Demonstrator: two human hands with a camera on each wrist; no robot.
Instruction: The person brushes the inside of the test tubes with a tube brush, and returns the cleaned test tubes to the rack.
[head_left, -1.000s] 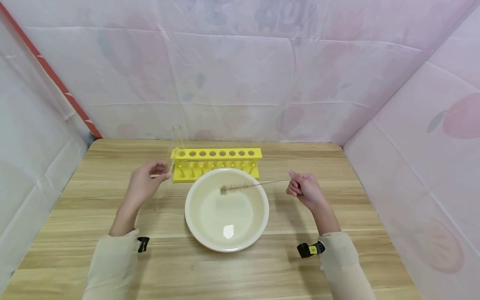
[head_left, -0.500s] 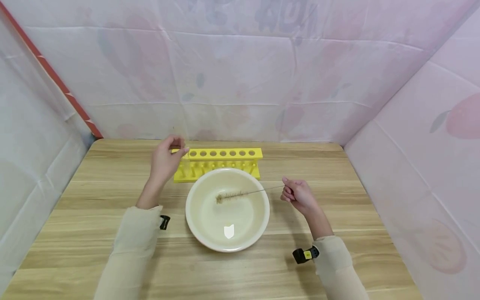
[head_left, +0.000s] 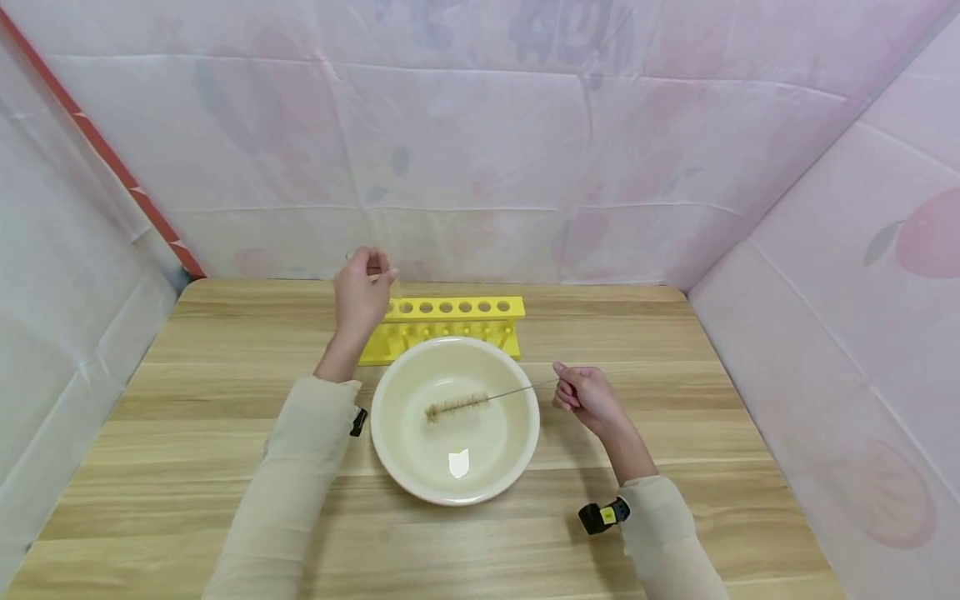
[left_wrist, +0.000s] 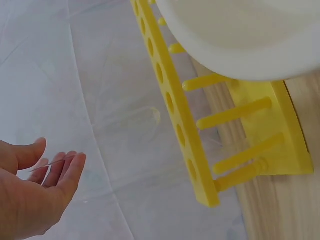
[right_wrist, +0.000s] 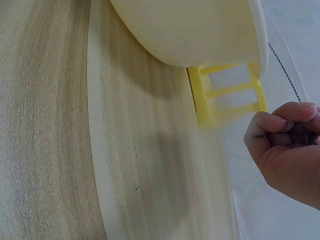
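My left hand [head_left: 362, 292] is raised above the left end of a yellow test tube rack [head_left: 455, 308]. Between its thumb and fingers it pinches a clear glass test tube [left_wrist: 154, 117], whose rounded end points toward the rack's holes in the left wrist view. Behind this hand the rim of another test tube [head_left: 349, 255], standing in the rack's leftmost hole, just shows. My right hand [head_left: 592, 400] grips the twisted wire handle of a test tube brush [head_left: 459, 406]. The brush's bristles hang tilted over the inside of a cream basin [head_left: 380, 417].
The basin stands in front of the rack and overlaps its lower front in the head view. Both are on a wooden table [head_left: 187, 400]. Printed cloth walls [head_left: 480, 142] rise behind the table and along its sides.
My left hand has carried the test tube up and rightward, from beside the rack to above it. The right hand has shifted slightly left and nearer, and the bristles have moved further over the basin.
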